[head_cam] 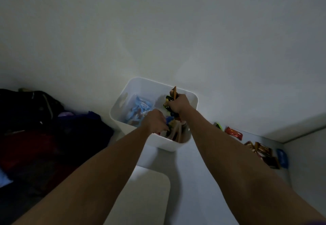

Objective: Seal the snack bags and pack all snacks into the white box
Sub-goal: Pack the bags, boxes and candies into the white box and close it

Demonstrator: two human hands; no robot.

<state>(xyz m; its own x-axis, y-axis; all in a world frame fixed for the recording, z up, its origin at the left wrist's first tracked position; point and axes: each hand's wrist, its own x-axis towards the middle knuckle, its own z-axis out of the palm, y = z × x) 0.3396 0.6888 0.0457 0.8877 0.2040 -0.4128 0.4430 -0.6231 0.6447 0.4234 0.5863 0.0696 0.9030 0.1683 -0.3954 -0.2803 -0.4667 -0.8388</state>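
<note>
The white box stands against the wall in the dim middle of the view. Blue snack packets lie in its left half. My right hand is over the box's right side, shut on a bunch of snack packets, dark and orange ones sticking out above the fist. My left hand reaches into the near part of the box, fingers closed among tan and red packets; what it grips is hidden. More snacks lie on the surface to the right: a red packet, brown packets, a blue packet.
A dark heap of clothes and bags fills the left side. A pale rounded lid or board lies near me below the box. A green packet sits by the red one. A wall corner rises at the right.
</note>
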